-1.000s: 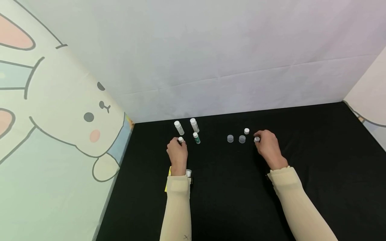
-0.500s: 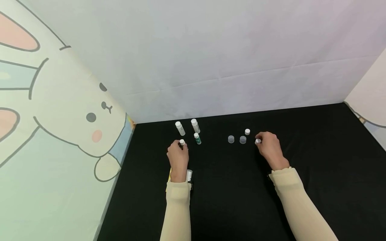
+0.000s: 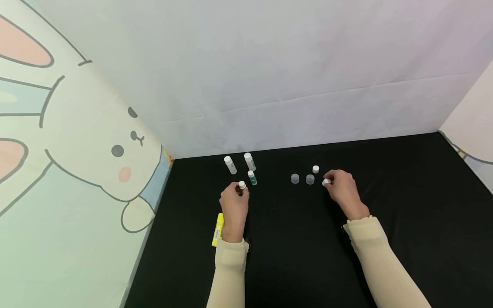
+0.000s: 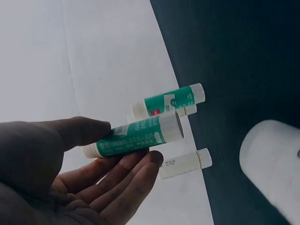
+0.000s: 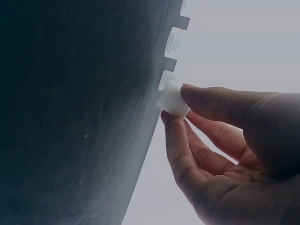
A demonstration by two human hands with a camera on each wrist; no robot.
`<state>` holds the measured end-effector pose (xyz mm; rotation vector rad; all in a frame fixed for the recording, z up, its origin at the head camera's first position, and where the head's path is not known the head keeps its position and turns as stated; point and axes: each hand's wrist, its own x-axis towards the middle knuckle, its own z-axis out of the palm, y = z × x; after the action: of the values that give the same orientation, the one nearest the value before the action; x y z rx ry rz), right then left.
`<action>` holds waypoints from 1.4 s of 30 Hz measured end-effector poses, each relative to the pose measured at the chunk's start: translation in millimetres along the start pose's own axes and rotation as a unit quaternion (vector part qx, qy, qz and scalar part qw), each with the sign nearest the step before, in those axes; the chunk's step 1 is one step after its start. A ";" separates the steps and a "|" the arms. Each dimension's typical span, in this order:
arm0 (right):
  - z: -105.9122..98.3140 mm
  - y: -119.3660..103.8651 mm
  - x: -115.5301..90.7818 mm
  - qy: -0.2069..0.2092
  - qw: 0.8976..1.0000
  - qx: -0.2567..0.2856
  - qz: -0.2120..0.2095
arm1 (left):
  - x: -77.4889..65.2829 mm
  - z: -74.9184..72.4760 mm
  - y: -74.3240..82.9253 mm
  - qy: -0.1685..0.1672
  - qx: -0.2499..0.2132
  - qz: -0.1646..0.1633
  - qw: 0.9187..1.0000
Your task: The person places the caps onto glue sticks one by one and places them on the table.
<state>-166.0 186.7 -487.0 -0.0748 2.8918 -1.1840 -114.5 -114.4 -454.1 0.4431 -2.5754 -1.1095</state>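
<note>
My left hand (image 3: 236, 210) holds a green-labelled glue stick (image 4: 133, 136), with the thumb on one side and the fingers under it. In the head view only its white end (image 3: 242, 185) shows above the fingers. Just beyond stand a smaller green glue stick (image 3: 252, 178) and two taller white-capped sticks, one left (image 3: 230, 165) and one right (image 3: 250, 162). On the right, my right hand (image 3: 343, 191) pinches a small white cap (image 5: 172, 99) between thumb and fingertips, low over the black table. Left of that hand are two translucent caps (image 3: 295, 179) and a white cap (image 3: 316, 169).
A yellow box (image 3: 218, 229) lies beside my left wrist, partly covered by it. In the left wrist view a large white rounded object (image 4: 272, 168) reaches in from the right edge; its kind is unclear. A pale wall (image 3: 292, 85) rises behind the black table (image 3: 292, 239).
My left hand has moved right and nearer with the glue stick, uncovering more of the yellow box and covering a white object beside the wrist. My right hand shifts slightly, its cap now tilted.
</note>
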 end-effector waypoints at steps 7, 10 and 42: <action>2.3 -2.8 -2.0 0.001 1.000 0.003 -0.005 | -10.8 3.4 7.0 -0.013 -0.016 0.004 1.000; 2.6 -6.1 -2.6 0.001 1.000 0.005 0.000 | -14.1 5.8 9.5 -0.021 -0.021 0.006 1.000; 10.0 -62.9 -24.0 -0.045 0.991 0.066 -0.104 | -41.5 29.9 25.0 -0.124 -0.015 0.081 0.989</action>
<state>-139.4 136.1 -450.1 -0.4259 2.7741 -1.3610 -92.5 -62.4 -461.6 0.0908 -2.7420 -1.2103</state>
